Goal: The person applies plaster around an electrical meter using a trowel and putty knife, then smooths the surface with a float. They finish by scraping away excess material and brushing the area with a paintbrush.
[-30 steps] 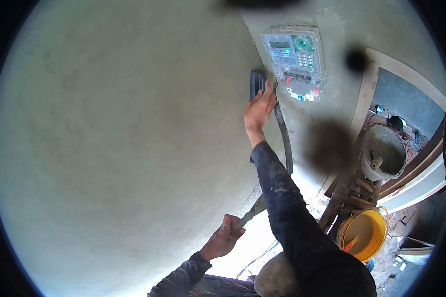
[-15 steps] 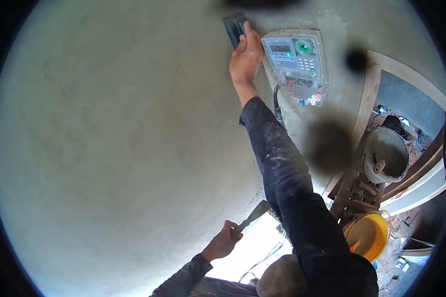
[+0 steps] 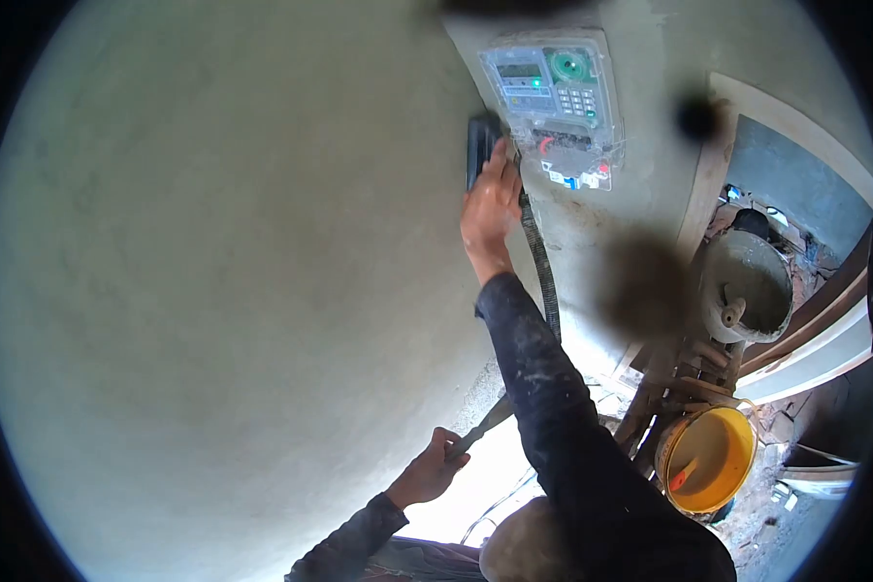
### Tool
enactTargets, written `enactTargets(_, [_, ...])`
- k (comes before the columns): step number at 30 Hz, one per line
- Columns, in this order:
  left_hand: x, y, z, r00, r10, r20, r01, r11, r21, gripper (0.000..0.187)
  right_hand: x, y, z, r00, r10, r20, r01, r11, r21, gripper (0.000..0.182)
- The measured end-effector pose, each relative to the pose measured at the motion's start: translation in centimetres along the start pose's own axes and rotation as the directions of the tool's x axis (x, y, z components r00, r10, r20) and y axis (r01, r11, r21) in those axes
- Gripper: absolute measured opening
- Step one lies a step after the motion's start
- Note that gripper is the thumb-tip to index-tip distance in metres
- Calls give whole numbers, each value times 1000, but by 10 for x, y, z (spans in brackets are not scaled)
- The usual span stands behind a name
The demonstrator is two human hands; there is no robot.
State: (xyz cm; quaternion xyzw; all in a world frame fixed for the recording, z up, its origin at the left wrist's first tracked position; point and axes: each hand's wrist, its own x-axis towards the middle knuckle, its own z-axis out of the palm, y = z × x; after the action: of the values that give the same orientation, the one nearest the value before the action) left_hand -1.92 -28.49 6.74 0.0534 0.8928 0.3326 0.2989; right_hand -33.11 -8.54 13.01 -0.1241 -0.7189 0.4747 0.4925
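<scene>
My right hand point(image 3: 492, 209) reaches up to the grey plastered wall point(image 3: 262, 252). Its fingers are closed on a dark, rectangular plastering trowel point(image 3: 477, 153), which lies against the wall just left of the electricity meter point(image 3: 560, 89). Part of the trowel is hidden by the hand. A dark corrugated cable point(image 3: 541, 257) runs down from the meter beside my right wrist. Lower down, my left hand point(image 3: 425, 473) grips the handle of a putty knife point(image 3: 475, 434), held away from the trowel. The knife's blade tip is partly covered by my right sleeve.
To the right, a grey mixing bucket point(image 3: 781, 281) with a tool in it stands by a framed opening point(image 3: 700, 199). Below it are wooden rungs point(image 3: 698, 388) and a yellow bucket point(image 3: 742, 448) with an orange-handled tool. Rubble covers the ground. Dark smudges blur parts of the view.
My right hand and the trowel have moved down the wall, from beside the meter's top to its lower left. The view has shifted slightly. My left hand still holds the putty knife.
</scene>
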Motion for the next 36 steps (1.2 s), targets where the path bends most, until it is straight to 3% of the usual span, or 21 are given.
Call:
enactTargets(1, [1, -2, 1, 1000, 16, -10, -16, 1000, 18, 34, -9, 1, -9, 993, 35, 110, -21, 992, -126, 60])
enactTargets(3, [-3, -3, 1, 999, 37, -26, -37, 999, 8, 34, -32, 6, -15, 872, 369, 321, -311, 925, -218, 65])
enactTargets(5, [-3, -5, 2, 998, 54, -37, -54, 999, -6, 34, -62, 3, -34, 786, 446, 428, -424, 893, -151, 58])
enactTargets(6, [-4, -7, 2, 998, 53, -32, -53, 999, -12, 34, -80, 1, -37, 789, 440, 428, -419, 896, -148, 58])
enactTargets(8, [1, -9, 1, 997, 64, -38, -65, 998, -15, 34, -102, -9, -29, 931, 263, 254, -293, 952, 89, 53])
enactTargets(10, [-1, -14, 2, 995, 83, -57, -82, 997, 14, 34, -59, -49, -29, 997, 45, 59, -57, 977, 207, 51])
enactTargets(14, [-9, -10, -3, 992, 88, -95, -83, 995, 58, 37, 71, -94, 4, 904, -302, -303, 370, 908, 197, 53])
enactTargets(16, [-10, -4, -6, 998, -19, -62, 19, 1000, 7, 35, 106, -90, 16, 921, -257, -292, 336, 905, 262, 47])
enactTargets(18, [-9, -5, -7, 998, 13, -60, -12, 1000, 12, 35, 111, -79, 22, 936, -210, -283, 298, 899, 321, 42])
enactTargets(20, [-10, -7, -3, 999, 22, -35, -21, 1000, 16, 35, 88, -56, 21, 930, -201, -306, 246, 962, 114, 42])
enactTargets(21, [-9, -6, -3, 1000, 21, -23, -20, 1000, 21, 35, 75, -44, 18, 935, -191, -299, 231, 967, 103, 42])
enactTargets(27, [-6, -6, -1, 1000, 7, -3, -6, 999, 35, 33, 22, 5, 6, 992, -109, -57, 103, 990, -94, 60])
enactTargets(29, [-9, -6, -1, 1000, 25, -7, -25, 999, 34, 33, 21, 0, 4, 1000, -13, 11, 15, 977, -214, 67])
enactTargets(33, [-13, 4, -2, 999, 12, -39, -11, 999, 37, 34, 8, 7, -4, 993, 35, 110, -3, 959, -284, 60])
enactTargets(35, [-16, 6, -2, 998, 22, -52, -19, 999, 45, 34, -5, 9, -15, 923, 257, 287, -159, 933, -324, 68])
enactTargets(36, [-16, 5, -1, 998, 51, -48, -49, 998, 37, 34, -13, 13, -20, 904, 278, 324, -177, 934, -309, 66])
